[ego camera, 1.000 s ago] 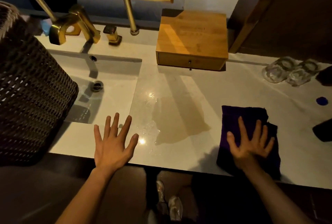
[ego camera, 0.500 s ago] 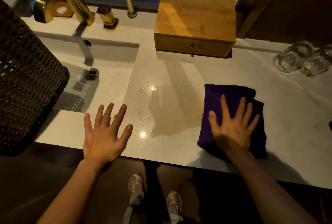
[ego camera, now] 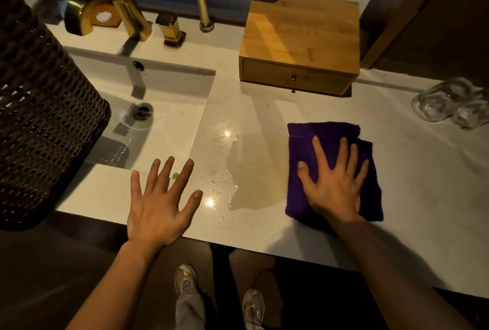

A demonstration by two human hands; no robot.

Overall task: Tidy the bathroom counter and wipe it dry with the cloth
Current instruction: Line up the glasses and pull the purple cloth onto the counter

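A folded purple cloth [ego camera: 324, 133] lies on the pale stone counter [ego camera: 428, 186], right of centre. My right hand [ego camera: 334, 184] lies flat on top of it, fingers spread, pressing it down. A puddle of water [ego camera: 254, 170] with scattered droplets sits just left of the cloth, touching its left edge. My left hand [ego camera: 158, 202] rests flat and empty on the counter's front edge, fingers apart, left of the puddle and in front of the sink [ego camera: 164, 118].
A wooden drawer box [ego camera: 301, 38] stands at the back of the counter. Two clear glasses [ego camera: 447, 102] lie on their sides at the right. A dark woven basket [ego camera: 39, 118] fills the left side. A gold faucet [ego camera: 116, 4] stands behind the sink.
My right hand has slid the cloth leftward along the counter, up to the puddle's edge. My left hand has stayed in place.
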